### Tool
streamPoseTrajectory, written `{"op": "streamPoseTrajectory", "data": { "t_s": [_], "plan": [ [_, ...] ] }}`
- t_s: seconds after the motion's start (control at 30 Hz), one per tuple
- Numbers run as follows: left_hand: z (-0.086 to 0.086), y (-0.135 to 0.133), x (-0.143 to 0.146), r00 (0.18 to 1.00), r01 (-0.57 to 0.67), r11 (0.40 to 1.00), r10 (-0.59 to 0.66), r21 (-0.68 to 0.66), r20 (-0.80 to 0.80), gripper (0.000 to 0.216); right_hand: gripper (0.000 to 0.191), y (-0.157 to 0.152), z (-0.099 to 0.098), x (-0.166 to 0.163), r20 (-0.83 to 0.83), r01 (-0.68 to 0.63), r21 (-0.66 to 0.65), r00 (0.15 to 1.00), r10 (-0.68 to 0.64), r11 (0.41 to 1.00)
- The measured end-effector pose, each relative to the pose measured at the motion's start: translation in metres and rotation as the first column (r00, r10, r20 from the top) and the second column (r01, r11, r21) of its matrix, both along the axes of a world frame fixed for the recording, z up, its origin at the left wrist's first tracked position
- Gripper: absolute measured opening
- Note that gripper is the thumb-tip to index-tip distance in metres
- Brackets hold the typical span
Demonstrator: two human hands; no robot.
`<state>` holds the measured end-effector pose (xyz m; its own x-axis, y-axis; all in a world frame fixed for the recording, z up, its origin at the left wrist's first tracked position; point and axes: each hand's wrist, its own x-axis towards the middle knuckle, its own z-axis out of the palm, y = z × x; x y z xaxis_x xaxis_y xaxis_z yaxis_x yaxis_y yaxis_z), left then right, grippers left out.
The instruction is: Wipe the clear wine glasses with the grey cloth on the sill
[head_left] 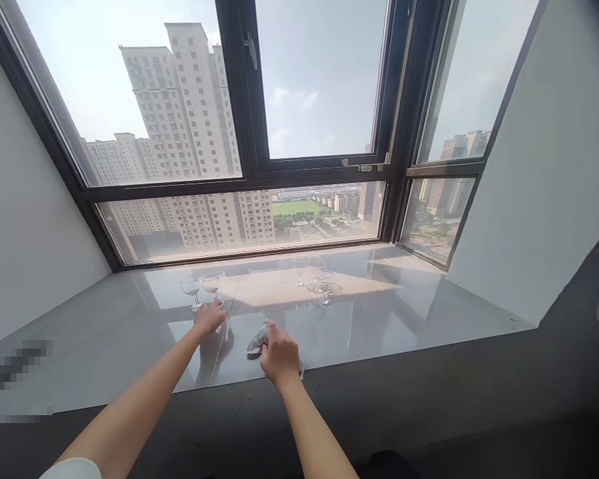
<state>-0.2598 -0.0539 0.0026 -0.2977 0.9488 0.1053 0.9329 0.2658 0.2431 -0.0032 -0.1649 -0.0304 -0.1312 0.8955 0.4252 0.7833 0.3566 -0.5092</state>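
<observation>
My left hand (pixel 211 318) is at the foot of a clear stemmed wine glass (pixel 210 284), its fingers closed around the base. A second wine glass (pixel 190 286) stands upright just left of it on the glossy grey sill. My right hand (pixel 281 354) grips a crumpled grey cloth (pixel 258 340) near the sill's front edge; part of the cloth shows on the other side of the hand. The fingers of my left hand partly hide the glass's foot.
Farther right on the windowsill (pixel 394 313) stands a group of several clear glasses (pixel 324 293), hard to tell apart in the glare. A dark-framed window (pixel 249 183) rises behind the sill. White walls (pixel 524 199) bound both sides.
</observation>
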Motion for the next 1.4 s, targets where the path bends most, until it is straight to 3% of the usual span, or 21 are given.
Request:
{"op": "streamPoseTrajectory", "data": {
  "t_s": [0.33,0.5,0.67,0.87,1.03,1.2,1.4],
  "plan": [
    [-0.007,0.045,-0.015,0.999,0.042,0.997,-0.040,-0.068,0.033,0.062,0.063,-0.002,0.005,0.000,0.003,-0.010,0.028,1.000,0.010,1.000],
    [-0.010,0.048,-0.022,0.998,0.027,0.996,-0.022,-0.090,0.051,0.071,0.064,-0.002,0.007,0.002,0.013,-0.018,0.028,1.000,0.017,0.999],
    [-0.011,0.040,-0.024,0.994,0.108,0.992,-0.106,-0.072,0.025,0.065,0.060,-0.003,0.008,0.002,0.016,-0.024,0.028,1.000,0.024,0.999],
    [-0.020,0.010,-0.014,0.950,0.309,0.951,-0.309,0.001,-0.043,0.055,0.057,-0.002,0.008,0.000,0.001,0.001,0.016,1.000,-0.001,1.000],
    [-0.030,-0.033,0.001,0.842,0.540,0.832,-0.532,0.125,-0.094,0.047,0.056,-0.002,0.007,-0.002,-0.001,0.023,0.019,1.000,-0.023,1.000],
    [-0.026,-0.078,0.019,0.818,0.574,0.795,-0.570,0.196,-0.081,0.039,0.053,-0.003,0.006,-0.002,-0.015,0.039,0.029,0.999,-0.039,0.999],
    [-0.029,-0.116,0.032,0.824,0.564,0.789,-0.519,0.244,-0.226,0.044,0.048,-0.002,0.001,-0.002,-0.097,0.126,0.020,0.988,-0.123,0.992]
  ]
}}
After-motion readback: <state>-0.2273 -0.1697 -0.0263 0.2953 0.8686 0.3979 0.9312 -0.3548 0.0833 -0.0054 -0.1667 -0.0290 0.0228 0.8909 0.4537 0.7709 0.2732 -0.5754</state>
